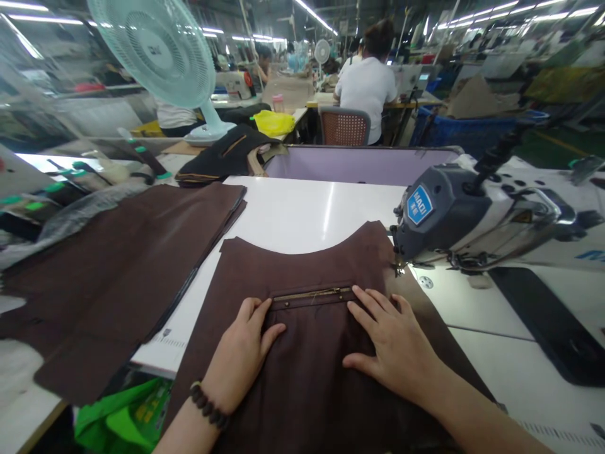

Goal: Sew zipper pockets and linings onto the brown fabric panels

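A dark brown fabric panel with a curved top edge lies spread on the white sewing table. Across its upper part runs a brass-toothed zipper, shut along most of its length, with a small rivet below each end. My left hand rests on the panel, fingertips at the zipper's left end, thumb apart. My right hand lies flat with spread fingers at the zipper's right end. The sewing machine head stands just right of the panel, whose upper right edge reaches its needle area.
Stacked brown panels lie at the left. Behind them are dark folded pieces and a pale green fan. A black phone-like object rests at the right. A green bag sits below the table edge. A person sits ahead.
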Motion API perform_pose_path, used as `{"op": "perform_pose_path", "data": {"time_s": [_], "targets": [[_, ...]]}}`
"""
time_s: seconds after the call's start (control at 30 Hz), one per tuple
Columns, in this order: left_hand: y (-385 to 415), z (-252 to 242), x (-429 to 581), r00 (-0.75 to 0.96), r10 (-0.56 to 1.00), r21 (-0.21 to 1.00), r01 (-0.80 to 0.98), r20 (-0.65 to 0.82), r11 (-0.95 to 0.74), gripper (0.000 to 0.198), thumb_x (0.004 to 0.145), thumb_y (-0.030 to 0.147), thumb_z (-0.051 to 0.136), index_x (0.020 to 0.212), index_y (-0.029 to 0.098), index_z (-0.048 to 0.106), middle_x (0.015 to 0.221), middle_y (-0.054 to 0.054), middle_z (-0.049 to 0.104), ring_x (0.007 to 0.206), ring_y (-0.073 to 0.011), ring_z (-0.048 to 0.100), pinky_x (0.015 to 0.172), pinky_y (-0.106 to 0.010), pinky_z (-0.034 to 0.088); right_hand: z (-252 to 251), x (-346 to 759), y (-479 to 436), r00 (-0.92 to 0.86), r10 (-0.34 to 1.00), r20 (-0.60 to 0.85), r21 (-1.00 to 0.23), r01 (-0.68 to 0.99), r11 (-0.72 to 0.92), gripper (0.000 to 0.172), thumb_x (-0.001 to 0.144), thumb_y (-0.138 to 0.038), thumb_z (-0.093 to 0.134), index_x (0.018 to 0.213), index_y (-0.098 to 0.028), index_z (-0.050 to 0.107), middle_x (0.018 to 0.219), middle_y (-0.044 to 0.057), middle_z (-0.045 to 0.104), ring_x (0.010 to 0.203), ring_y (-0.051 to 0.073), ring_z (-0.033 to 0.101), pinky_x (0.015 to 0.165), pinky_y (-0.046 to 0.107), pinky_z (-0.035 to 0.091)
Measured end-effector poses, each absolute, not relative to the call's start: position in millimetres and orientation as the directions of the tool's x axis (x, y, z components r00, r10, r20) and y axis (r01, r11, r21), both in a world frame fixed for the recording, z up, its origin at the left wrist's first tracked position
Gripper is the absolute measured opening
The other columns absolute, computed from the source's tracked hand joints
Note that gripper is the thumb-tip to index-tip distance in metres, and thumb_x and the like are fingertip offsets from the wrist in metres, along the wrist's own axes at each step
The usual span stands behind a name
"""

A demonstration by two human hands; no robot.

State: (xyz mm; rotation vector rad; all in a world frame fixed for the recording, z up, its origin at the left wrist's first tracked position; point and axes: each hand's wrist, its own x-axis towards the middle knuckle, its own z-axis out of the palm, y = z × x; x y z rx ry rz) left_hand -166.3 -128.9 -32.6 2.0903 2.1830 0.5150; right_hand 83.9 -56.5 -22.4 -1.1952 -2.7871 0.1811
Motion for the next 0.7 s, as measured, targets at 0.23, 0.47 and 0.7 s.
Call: {"op": "perform_pose_path", "data": {"time_s": [0.23,0.47,0.7], "targets": [[-132,-27,-164,-0.093,0.978,0.273,0.961,0.188,0.039,0.048,0.088,0.048,0.027,0.109,0.013,0.051,0.099,-0.010,0.050,0.084,-0.0210,0.059,0.077,-0.035,0.052,-24,85,-56,-0.684,0.727,0.060,-0.181,0.709,0.682,0.069,0.074,-0.070,0.038,0.120,-0.020,0.048,0.135,0.011,0.036,0.119,0.032,0.034,0.093,0.058,0.024],[-175,-20,-139,0.288,0.955,0.015,0.957,0.071,-0.290,0.092,0.060,0.068,0.057,0.134,0.021,0.028,0.138,-0.017,0.027,0.122,-0.0365,0.032,0.091,-0.052,0.039,-11,111,-53,-0.760,0.649,0.029,-0.310,0.610,0.729,0.053,0.088,-0.049,0.031,0.134,-0.023,0.028,0.142,0.007,0.021,0.127,0.023,0.025,0.099,0.051,0.028],[-128,-15,-167,0.167,0.971,-0.025,0.985,-0.172,-0.173,0.094,0.066,0.074,0.041,0.135,0.013,0.022,0.139,-0.022,0.014,0.128,-0.0370,0.012,0.096,-0.060,0.023,-37,167,-82,-0.749,0.576,0.328,-0.233,0.526,0.818,0.054,0.085,-0.033,0.043,0.135,-0.036,0.020,0.126,-0.003,0.048,0.112,0.020,0.047,0.094,0.034,0.042]]}}
